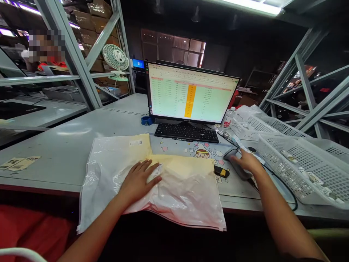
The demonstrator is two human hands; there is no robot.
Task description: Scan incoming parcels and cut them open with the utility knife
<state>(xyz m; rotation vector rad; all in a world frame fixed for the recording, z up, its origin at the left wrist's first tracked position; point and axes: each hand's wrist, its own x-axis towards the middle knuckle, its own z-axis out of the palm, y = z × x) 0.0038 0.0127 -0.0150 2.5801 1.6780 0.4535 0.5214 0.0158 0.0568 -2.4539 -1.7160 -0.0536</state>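
Note:
Two zip-top plastic bags with pale yellow contents lie side by side at the table's front edge, partly overlapping. The left bag [102, 160] has a small white label near its top. The right bag [185, 193] hangs slightly over the edge and bears a white barcode label [155, 171]. My left hand [140, 180] rests on the bags with fingers spread, beside that label. On the right, my right hand [248, 162] is closed around a dark grey barcode scanner [237, 168]; its fingertips are partly hidden. A black-and-yellow box cutter [221, 171] lies between bag and scanner.
A monitor [191, 94] showing a spreadsheet stands behind a black keyboard [187, 132]. White plastic baskets [289, 174] with small items line the right side. A bottle [228, 117], blue tape roll [146, 120] and paper tags [20, 163] are on the table. A cable runs at right.

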